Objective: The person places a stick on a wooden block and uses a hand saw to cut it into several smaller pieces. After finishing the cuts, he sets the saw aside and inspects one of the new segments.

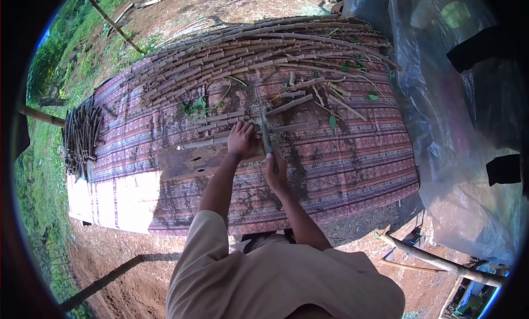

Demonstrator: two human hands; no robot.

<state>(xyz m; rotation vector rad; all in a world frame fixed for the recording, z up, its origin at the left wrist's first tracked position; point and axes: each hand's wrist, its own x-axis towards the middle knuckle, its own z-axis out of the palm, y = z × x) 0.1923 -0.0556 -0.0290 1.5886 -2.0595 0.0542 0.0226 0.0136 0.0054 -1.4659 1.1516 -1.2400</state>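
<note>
My right hand (pixel 276 173) is wrapped round the handle of a hand saw (pixel 265 134), its long narrow blade pointing away from me. The teeth are too small to make out. Left of the blade, my left hand (pixel 242 139) is closed over a jointed woody stem (pixel 300 127) that lies crosswise under the saw. Beneath my left hand is a wooden board (pixel 190 162) with dark holes. Pale sawdust is scattered round the blade. Short cut stems (pixel 220 120) lie just beyond my left hand, and another cut piece (pixel 289 104) is to the right of the blade.
A large pile of long stems (pixel 220 60) covers the far side of the patterned cloth (pixel 358 175) on the table. Short pieces are stacked in a bundle (pixel 82 134) at the left end. Clear plastic sheeting (pixel 430 115) hangs at right, and wooden poles (pixel 441 258) stand around.
</note>
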